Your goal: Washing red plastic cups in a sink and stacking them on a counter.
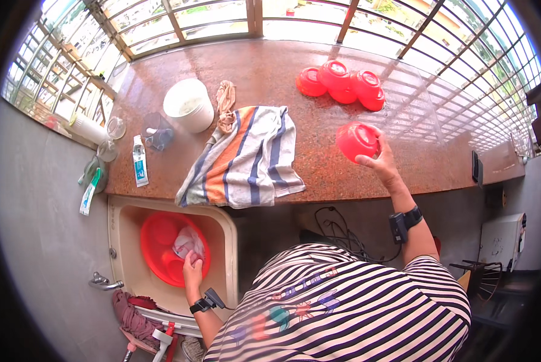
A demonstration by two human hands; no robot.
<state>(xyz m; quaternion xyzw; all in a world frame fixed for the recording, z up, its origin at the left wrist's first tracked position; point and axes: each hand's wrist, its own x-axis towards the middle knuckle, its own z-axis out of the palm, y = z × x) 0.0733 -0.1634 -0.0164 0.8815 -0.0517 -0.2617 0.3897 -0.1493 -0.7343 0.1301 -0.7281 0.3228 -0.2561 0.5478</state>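
Note:
My right hand (381, 160) grips a red plastic bowl (357, 141) by its side, its base turned up, over the granite counter (325, 181). Behind it several red bowls (343, 83) stand upside down in a stacked group. My left hand (192, 267) reaches into a red basin (148, 235) in the beige sink (230, 240), its fingers on a whitish cloth (189, 242); more red bowls lie in the basin. A striped towel (252, 158) in white, orange and blue lies on the counter between the sink and the bowls.
A white bucket (198, 111), a brown cloth (226, 97), a bluish cup (158, 131) and a toothpaste tube (139, 163) stand or lie at the left of the counter. A metal tap (105, 282) is on the left wall. A window grille (254, 18) borders the far edge.

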